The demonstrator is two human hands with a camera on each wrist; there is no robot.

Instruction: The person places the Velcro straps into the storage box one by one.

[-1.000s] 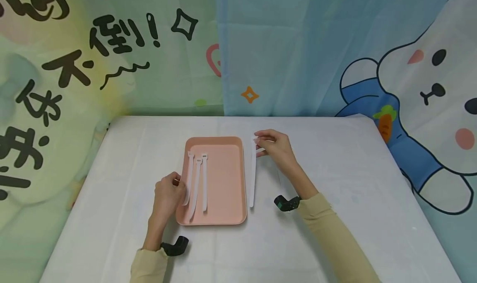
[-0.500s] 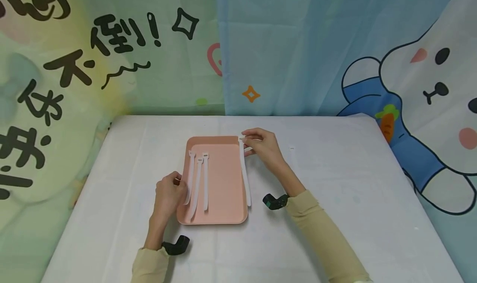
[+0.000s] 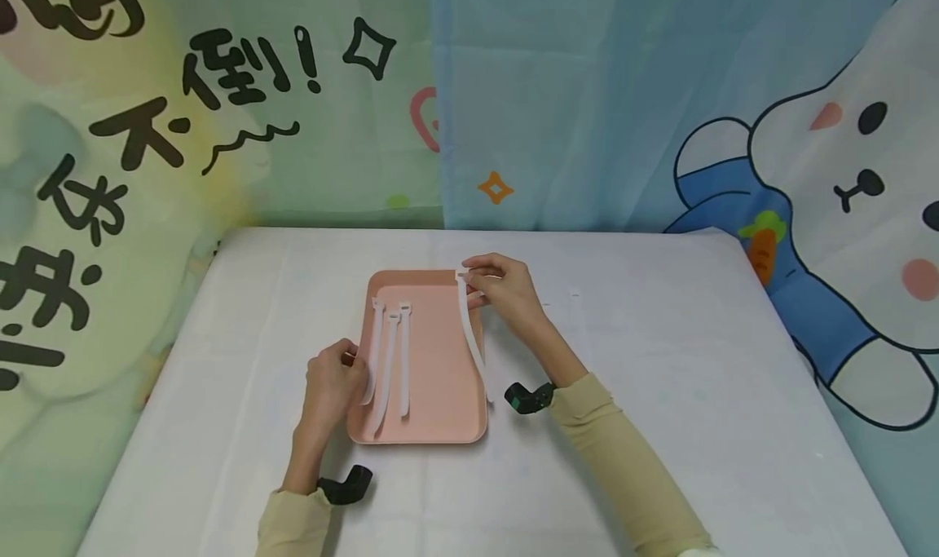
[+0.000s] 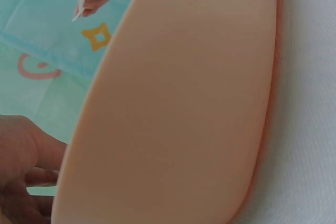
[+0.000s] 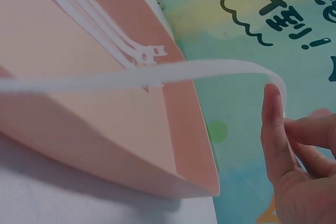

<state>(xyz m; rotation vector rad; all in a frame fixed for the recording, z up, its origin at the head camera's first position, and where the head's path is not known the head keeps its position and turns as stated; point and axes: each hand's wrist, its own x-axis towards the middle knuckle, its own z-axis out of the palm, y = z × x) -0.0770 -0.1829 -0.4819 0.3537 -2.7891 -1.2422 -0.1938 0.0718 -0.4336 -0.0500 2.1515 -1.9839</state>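
My right hand [image 3: 508, 294] pinches a white strap [image 3: 466, 319] by its slotted end, over the far right part of the pink tray [image 3: 440, 394]. Its long tail slants down to the tray's right rim. In the right wrist view this strap [image 5: 173, 73] bends at my fingertips and crosses above the tray. Three similar white straps lie side by side in the left half of the tray, slotted ends away from me; the rightmost strap [image 3: 404, 361] is straight. My left hand [image 3: 333, 382] grips the tray's left rim; in the left wrist view the tray wall partly hides its fingers.
A white cloth [image 3: 660, 361] covers the table around the tray. Behind the table hangs a printed curtain [image 3: 557, 117] with lettering and a cartoon animal. Each wrist wears a small black camera, such as the right camera [image 3: 530, 398].
My right hand has moved left with the strap, from beside the tray to over its right side. The left hand and the three straps in the tray stay put.
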